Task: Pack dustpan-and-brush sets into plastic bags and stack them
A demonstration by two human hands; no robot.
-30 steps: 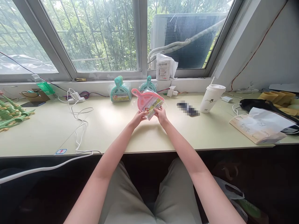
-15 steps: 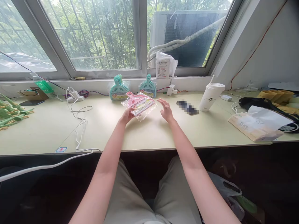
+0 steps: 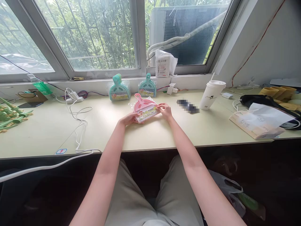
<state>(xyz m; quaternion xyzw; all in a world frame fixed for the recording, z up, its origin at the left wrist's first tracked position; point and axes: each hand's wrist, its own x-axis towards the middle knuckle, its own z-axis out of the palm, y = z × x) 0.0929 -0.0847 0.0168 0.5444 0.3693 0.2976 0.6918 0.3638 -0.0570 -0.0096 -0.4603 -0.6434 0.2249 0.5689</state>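
Note:
A pink mini dustpan and brush set (image 3: 145, 108) in clear plastic wrap is held between my two hands, tilted above the table with its handle pointing up and away. My left hand (image 3: 129, 118) is closed on its lower left corner. At the right edge, my right hand (image 3: 165, 110) pinches the wrap with thumb and fingers. Behind the pink set, a stack of teal dustpan sets (image 3: 118, 89) leans against the sill. Another wrapped teal dustpan set (image 3: 147, 86) stands to the right of that stack.
A white cup with a straw (image 3: 211, 95) stands right of a blurred dark object (image 3: 188, 106). A tissue pack (image 3: 256, 124) lies at the far right. White cables (image 3: 80, 125) run across the left of the table (image 3: 103, 138). Green stalks (image 3: 14, 114) lie at the far left.
My right hand has gone from open beside the pink dustpan set to gripping its right edge. The set has turned so its handle points more upright, its label facing me.

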